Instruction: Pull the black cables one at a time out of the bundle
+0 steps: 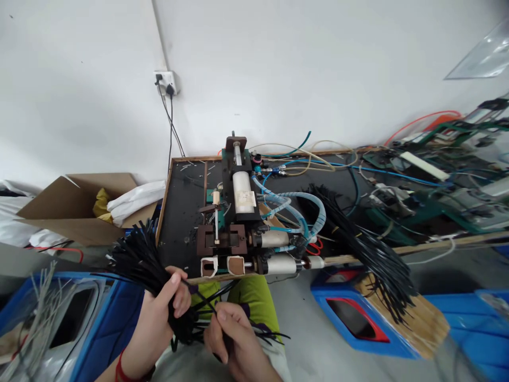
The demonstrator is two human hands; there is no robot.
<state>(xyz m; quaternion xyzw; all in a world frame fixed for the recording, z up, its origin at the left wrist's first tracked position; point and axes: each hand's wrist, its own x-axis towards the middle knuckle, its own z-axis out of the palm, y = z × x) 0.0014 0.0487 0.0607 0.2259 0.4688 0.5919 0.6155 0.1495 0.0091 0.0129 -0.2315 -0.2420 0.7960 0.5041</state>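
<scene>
Both forearms are cut off by the bottom edge, the left one circled by a red cord (124,366). The left hand (165,302), lower left of centre, has its grip clenched around a thick bundle of thin black cables (139,257); their ends fan toward the left, and the bundle's middle is hidden by the palm and fingers. The right hand (234,334), at bottom centre, has a closed grip, thumb against fingers, on a black cable strand (204,300) running from the left hand; whether more strands lie inside cannot be told. Loose ends poke out beyond it over yellow-green trousers (258,302), partly covered by the hands.

In the lower left corner, a blue plastic crate (101,339) is cut off by the frame. Past the hands, a dark, wood-edged surface (183,204) bears a machine with a white cylinder (242,185) and brown metal blocks (239,239). Right of centre, a second black cable bundle (369,254) hangs over the front edge. Green and grey machinery (489,183) at the right edge is blurred. A white wall (278,63) stands behind.
</scene>
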